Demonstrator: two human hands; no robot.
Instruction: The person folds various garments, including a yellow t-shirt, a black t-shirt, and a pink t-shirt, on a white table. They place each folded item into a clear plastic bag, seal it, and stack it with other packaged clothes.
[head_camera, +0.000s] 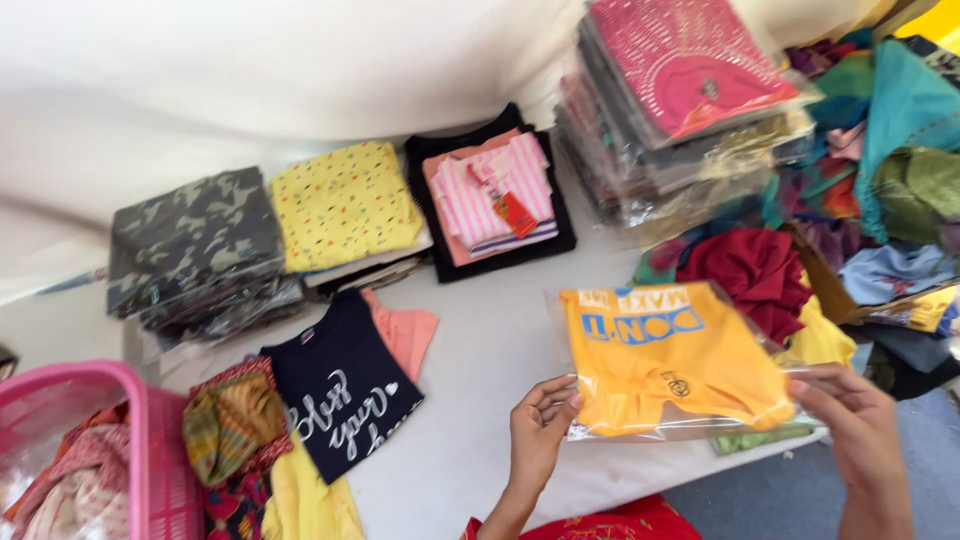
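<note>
head view, near to far, places given from the hands.

item 1: left hand (540, 432), 1, fingers curled, pinching the lower left corner of the clear bag (690, 425). right hand (850, 420), 1, fingers closed in a pinch on the lower right edge of that bag. both hands touch it; neither is nearer.

item 2: yellow t-shirt (672, 358), 1, folded, sealed inside the clear bag, held between the 2 hands just above the white table (490, 350). long axis runs hand to hand, left to right, tilted slightly down toward the right hand. blue lettering on the far edge, upside down to the wearer.

item 3: left of the left hand, near: navy t-shirt (345, 395), 1, flat, pale script on it; patterned cloth (232, 420), 1 bundle; pink basket (150, 450), 1, with cloth in it.

item 4: beyond the navy shirt: peach garment (408, 330), 1, partly tucked under it.

item 5: beyond the right hand: dark red cloth (755, 270), 1 heap, on a mixed pile of loose clothes (900, 170); count of that pile cannot be told.

item 6: far left to far middle, 3 folded stacks in a row: camouflage stack (195, 240), yellow printed stack (340, 200), pink striped shirt (495, 190) on a black one.

item 7: far right: tall stack of bagged garments (680, 100), 1, pink piece on top; number in it cannot be counted.
</note>
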